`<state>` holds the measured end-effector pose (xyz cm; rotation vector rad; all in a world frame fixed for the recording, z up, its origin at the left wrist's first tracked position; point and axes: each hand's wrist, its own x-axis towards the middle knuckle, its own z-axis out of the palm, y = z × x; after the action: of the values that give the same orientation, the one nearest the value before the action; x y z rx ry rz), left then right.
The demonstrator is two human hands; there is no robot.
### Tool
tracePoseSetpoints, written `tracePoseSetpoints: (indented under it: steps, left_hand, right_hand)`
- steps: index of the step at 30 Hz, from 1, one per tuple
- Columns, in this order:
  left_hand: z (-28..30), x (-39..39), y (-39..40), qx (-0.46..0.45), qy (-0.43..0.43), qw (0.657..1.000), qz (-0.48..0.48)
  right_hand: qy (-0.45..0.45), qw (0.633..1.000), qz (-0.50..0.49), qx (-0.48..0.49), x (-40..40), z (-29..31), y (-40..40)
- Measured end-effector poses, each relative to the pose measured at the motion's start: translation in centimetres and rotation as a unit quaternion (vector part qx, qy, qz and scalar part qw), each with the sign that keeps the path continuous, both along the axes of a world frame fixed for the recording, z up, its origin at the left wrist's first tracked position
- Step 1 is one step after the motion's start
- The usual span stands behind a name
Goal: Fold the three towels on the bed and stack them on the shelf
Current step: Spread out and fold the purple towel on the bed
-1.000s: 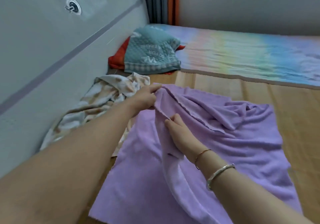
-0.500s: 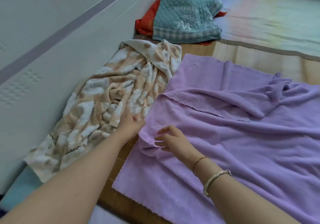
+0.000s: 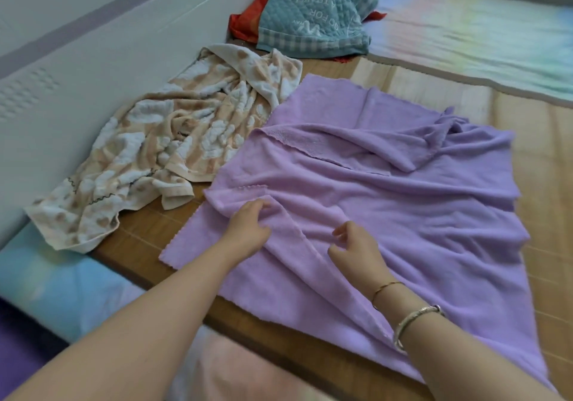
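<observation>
Your left hand pinches a ridge of the purple towel spread on the bed mat; your right hand seems loosely curled, gripping nothing. Fold now and the far bunched corner may trap wrinkles.

A pale grey headboard with a darker stripe runs along the left. A woven bamboo mat covers the bed, beside a pastel rainbow sheet (soft, even daylight throughout).
</observation>
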<state>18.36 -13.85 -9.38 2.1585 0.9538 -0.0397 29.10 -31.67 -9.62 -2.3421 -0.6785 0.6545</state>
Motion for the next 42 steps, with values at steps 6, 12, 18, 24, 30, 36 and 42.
tracePoseSetpoints:
  steps: [6, 12, 18, 24, 30, 36, 42]
  left_hand:
    - [-0.7, 1.6, -5.7, 0.008, -0.026, 0.999, -0.034]
    - [-3.7, 4.3, -4.5, 0.068, 0.031, 0.997, -0.033]
    - [-6.3, 6.4, -1.6, 0.202, 0.060, 0.970, -0.124]
    - [-9.7, 5.9, 0.5, 0.187, -0.041, 0.965, -0.180]
    - [-6.2, 1.0, -0.2, 0.495, 0.003, 0.843, -0.211]
    - [-5.5, -8.1, 2.5, 0.503, 0.108, 0.856, -0.049]
    - [-7.4, -11.5, 2.9, 0.334, -0.014, 0.934, 0.126]
  right_hand:
    - [0.018, 0.997, 0.074, -0.027, 0.1, -1.2, -5.4]
    - [-0.087, 0.978, 0.190, 0.010, 1.3, -3.4, -4.5]
    - [-0.147, 0.967, 0.185, 0.093, 2.3, -7.0, -0.8]
    - [-0.107, 0.962, 0.239, 0.077, 3.2, -9.1, -0.1]
    - [0.045, 0.944, 0.277, 0.172, 1.0, -7.4, -2.5]
    - [0.005, 0.942, 0.292, 0.167, -2.8, -7.4, -4.1]
    - [-0.164, 0.933, 0.292, 0.131, -6.6, -7.3, -5.8]
